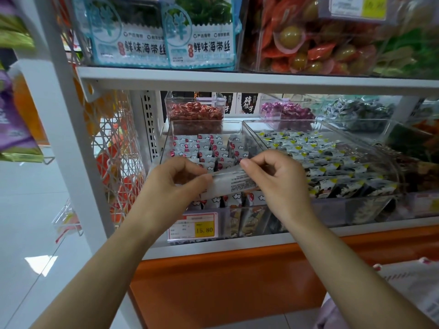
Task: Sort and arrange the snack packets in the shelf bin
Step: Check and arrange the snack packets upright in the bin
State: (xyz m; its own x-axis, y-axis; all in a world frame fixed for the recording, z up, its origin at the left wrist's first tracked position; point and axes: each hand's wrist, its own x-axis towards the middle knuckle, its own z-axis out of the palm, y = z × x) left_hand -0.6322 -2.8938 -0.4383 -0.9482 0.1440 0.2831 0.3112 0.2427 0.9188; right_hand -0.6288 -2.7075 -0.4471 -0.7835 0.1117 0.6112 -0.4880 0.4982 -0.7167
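I have one packet (234,185) stretched between both hands, level and just above the front of the bin (166,148). The left hand (175,184) has its fingers curled and pinches the packet's left end; the right hand (275,184) pinches the right end between thumb and bent fingers. The printed back faces me, so I judge the step is to turn it until the cloud face matches the rows (204,148), stand it on edge and ease it into a gap. A light hold should do, with edges flush and the neighbours left upright.

My hands cover the front rows, so I cannot see where a gap lies. The packet's front is turned away, its print is too blurred to read, and the bin's clear walls are hard to trace.
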